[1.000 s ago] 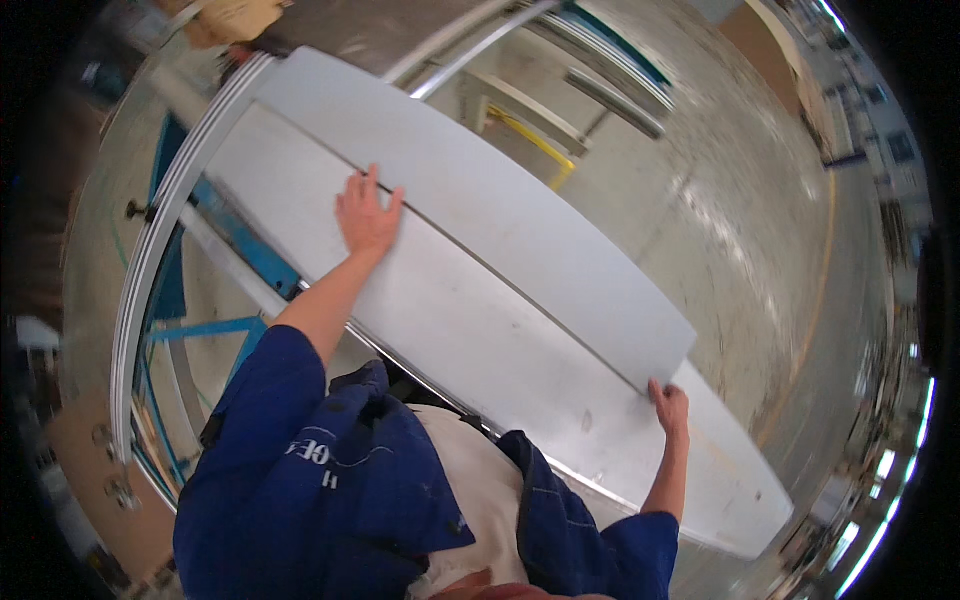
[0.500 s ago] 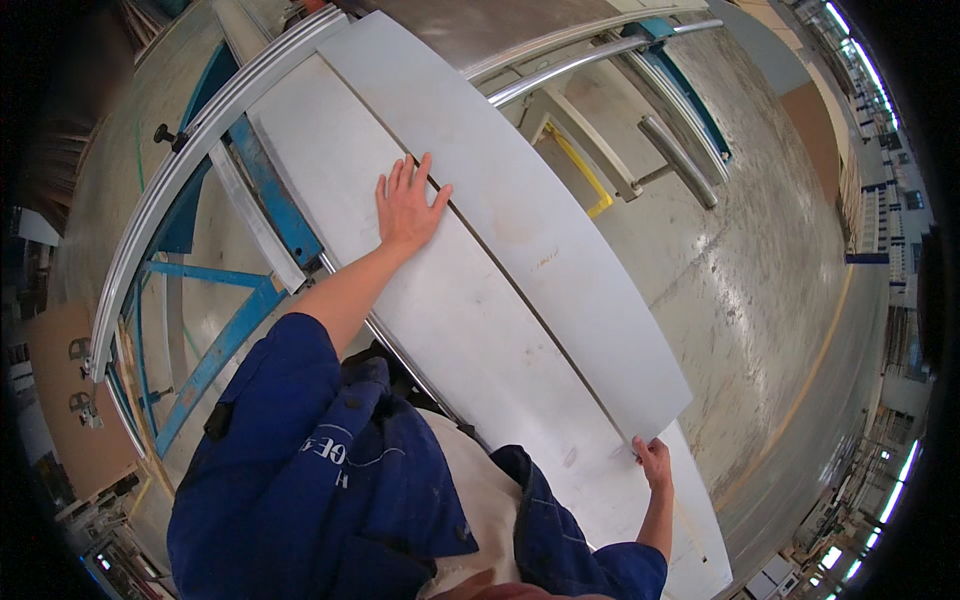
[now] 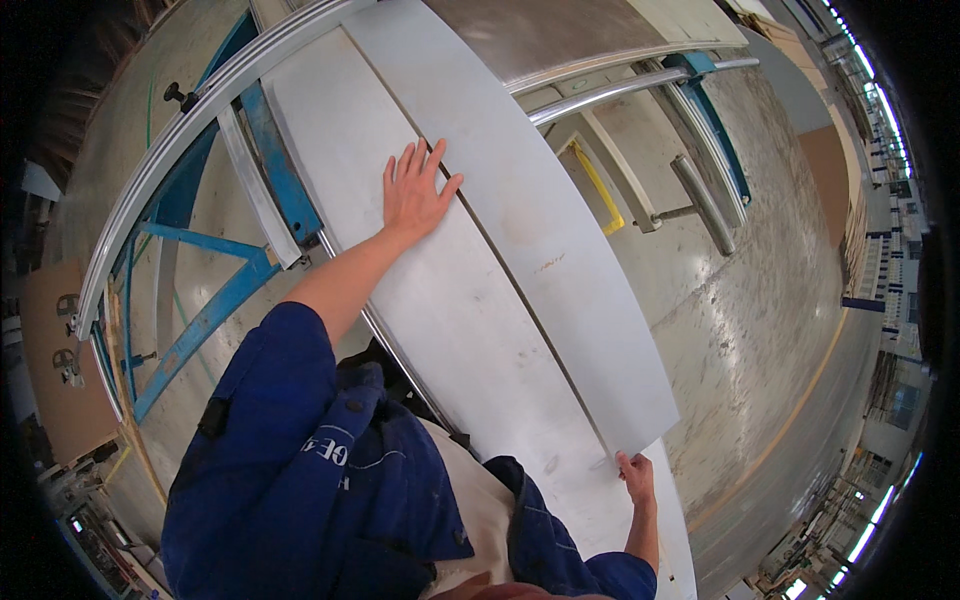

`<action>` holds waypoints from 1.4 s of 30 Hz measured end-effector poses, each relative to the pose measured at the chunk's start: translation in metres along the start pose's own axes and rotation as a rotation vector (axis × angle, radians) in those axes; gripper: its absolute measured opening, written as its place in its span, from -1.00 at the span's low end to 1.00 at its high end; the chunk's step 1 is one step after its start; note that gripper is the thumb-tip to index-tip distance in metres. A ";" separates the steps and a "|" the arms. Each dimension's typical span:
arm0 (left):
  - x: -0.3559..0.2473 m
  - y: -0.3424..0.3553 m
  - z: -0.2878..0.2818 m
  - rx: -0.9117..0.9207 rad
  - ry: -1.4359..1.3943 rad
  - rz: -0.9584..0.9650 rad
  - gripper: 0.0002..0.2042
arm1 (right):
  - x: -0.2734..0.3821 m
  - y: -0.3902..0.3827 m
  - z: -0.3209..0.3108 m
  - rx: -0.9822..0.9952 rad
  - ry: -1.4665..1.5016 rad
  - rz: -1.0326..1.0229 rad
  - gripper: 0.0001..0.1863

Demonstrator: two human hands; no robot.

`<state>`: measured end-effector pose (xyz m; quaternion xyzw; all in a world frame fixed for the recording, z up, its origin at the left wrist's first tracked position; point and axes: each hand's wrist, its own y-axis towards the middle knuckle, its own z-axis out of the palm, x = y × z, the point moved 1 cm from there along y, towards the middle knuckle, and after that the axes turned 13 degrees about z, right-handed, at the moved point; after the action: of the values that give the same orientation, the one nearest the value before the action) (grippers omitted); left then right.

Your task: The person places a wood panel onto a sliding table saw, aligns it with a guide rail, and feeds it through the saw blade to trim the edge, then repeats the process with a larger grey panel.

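A long, pale grey board (image 3: 530,220) with a dark edge lies on the light metal surface of a sliding saw table (image 3: 340,150). My left hand (image 3: 412,198) rests flat with its fingers spread. Its palm is on the metal surface, and its fingertips reach the board's dark edge. At the board's near end, my right hand (image 3: 637,478) has thumb and fingers closed at the corner. Part of the grip is hidden, but the fingers appear to pinch the board.
A curved-looking aluminium rail (image 3: 120,240) with a black knob (image 3: 180,97) runs on the left, over a blue steel frame (image 3: 205,315). Beyond the board are a chrome bar (image 3: 610,92), a metal roller (image 3: 703,205) and a yellow piece (image 3: 597,188). Brown sheets (image 3: 828,180) stand at far right.
The whole view has shifted slightly. Both hands keep about the same places on the board and table; no clear movement of the board shows.
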<state>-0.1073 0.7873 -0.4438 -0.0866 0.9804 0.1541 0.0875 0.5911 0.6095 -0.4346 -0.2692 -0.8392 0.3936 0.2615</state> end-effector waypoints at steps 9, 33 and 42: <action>0.046 0.034 0.003 0.004 0.027 -0.028 -0.33 | 0.065 -0.004 0.014 0.007 -0.085 0.002 -0.44; 0.013 -0.194 0.014 -0.423 -0.582 -1.042 -0.10 | 0.306 -0.012 0.088 0.104 0.030 -0.125 -0.42; 0.056 -0.144 -0.038 -0.259 -0.428 -1.063 -0.12 | 0.354 0.006 0.132 0.183 0.074 -0.175 -0.41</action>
<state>-0.1389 0.6320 -0.4605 -0.5435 0.7360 0.2217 0.3373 0.2522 0.7775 -0.4319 -0.1841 -0.8099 0.4340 0.3490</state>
